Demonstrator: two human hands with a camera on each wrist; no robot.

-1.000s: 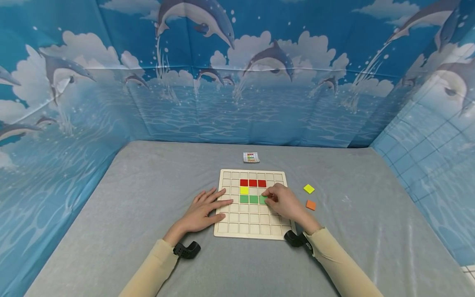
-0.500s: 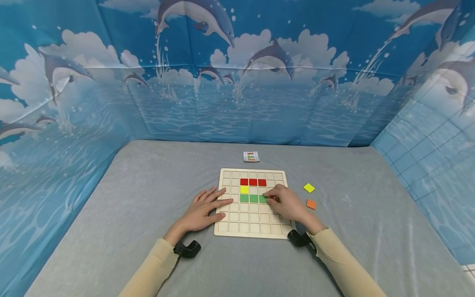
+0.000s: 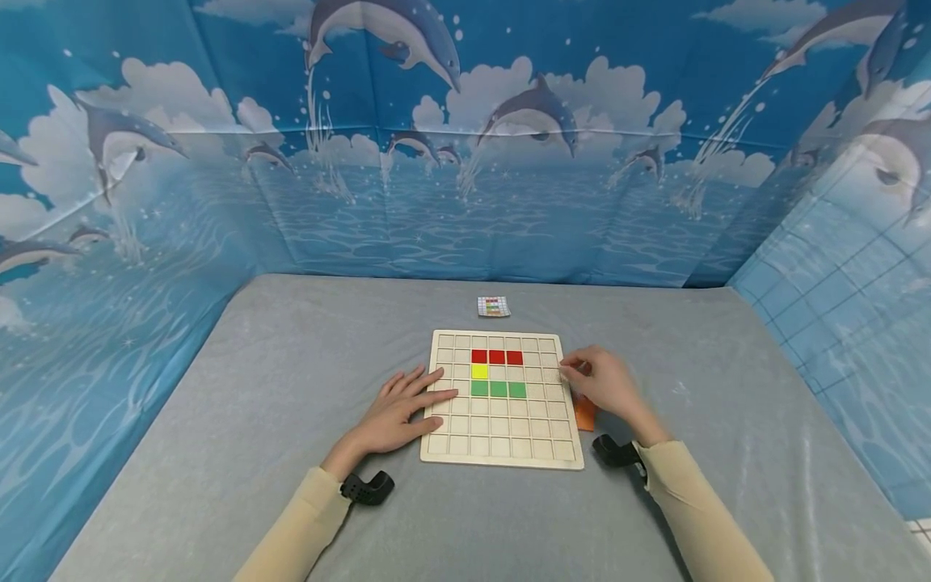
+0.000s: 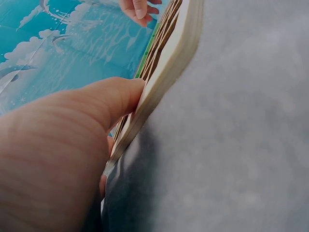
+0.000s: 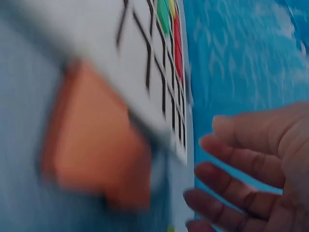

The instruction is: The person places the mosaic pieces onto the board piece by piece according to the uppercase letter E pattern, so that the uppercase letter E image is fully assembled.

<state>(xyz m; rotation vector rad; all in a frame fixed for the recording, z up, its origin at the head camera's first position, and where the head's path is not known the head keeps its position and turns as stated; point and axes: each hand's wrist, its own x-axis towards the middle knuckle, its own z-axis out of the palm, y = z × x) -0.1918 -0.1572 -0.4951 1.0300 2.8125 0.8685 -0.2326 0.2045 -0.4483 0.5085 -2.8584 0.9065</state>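
My left hand [image 3: 396, 416] lies with fingers spread on the left edge of a wooden grid board [image 3: 500, 447]. In the left wrist view its thumb [image 4: 120, 94] presses the board's rim. Just off the board's right edge is my right hand [image 3: 607, 384], thumb and fingers loosely bent with nothing visible between them. Three red tiles [image 3: 497, 357], one yellow tile [image 3: 479, 371] and three green tiles [image 3: 499, 389] sit in the grid cells. Orange tiles [image 3: 585, 413] lie against the board's right edge, partly hidden by the right hand; the right wrist view shows them blurred and overlapping.
Behind the board lies a small card [image 3: 493, 306] printed with a coloured grid. A grey cloth [image 3: 327, 323] covers the table. A dolphin-print curtain [image 3: 465, 218] encloses the back and sides. Black wrist cameras [image 3: 368, 489] sit on both wrists.
My right hand has left the third green tile and moved right, off the board. It now hides the loose yellow tile and uncovers orange beside the board. The left hand has stayed put.
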